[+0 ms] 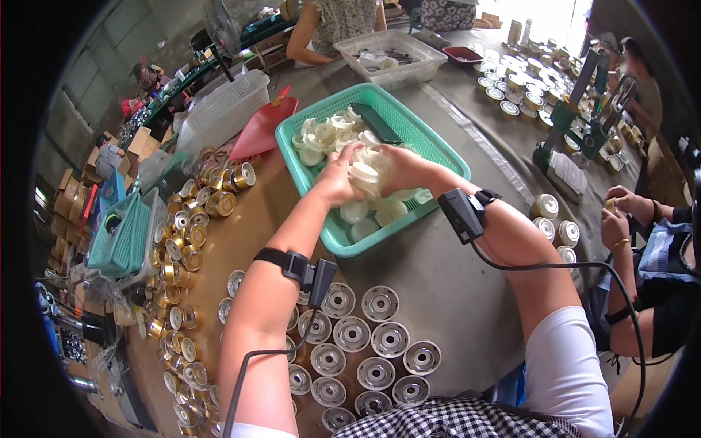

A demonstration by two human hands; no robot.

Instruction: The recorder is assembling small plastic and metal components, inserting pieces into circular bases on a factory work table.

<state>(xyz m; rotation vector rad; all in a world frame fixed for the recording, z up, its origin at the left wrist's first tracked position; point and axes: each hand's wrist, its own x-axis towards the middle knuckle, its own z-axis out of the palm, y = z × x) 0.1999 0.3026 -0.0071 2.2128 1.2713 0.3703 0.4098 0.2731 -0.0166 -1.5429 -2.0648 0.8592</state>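
Note:
Both my hands are inside a turquoise perforated plastic basket on the table. My left hand and my right hand come together around a cluster of white round plastic parts, gripping them from either side. Some fingers are hidden behind the parts. More white plastic parts are heaped at the basket's far left, and several lie below my hands. A dark green ribbed piece rests along the far side. Nearer me, silvery discs with white rims stand in rows between my forearms.
Gold cups crowd the left side, near a red scoop. A white tray sits beyond the basket. At right are a green hand press, more round parts and a co-worker's hands. Cables trail from my forearms.

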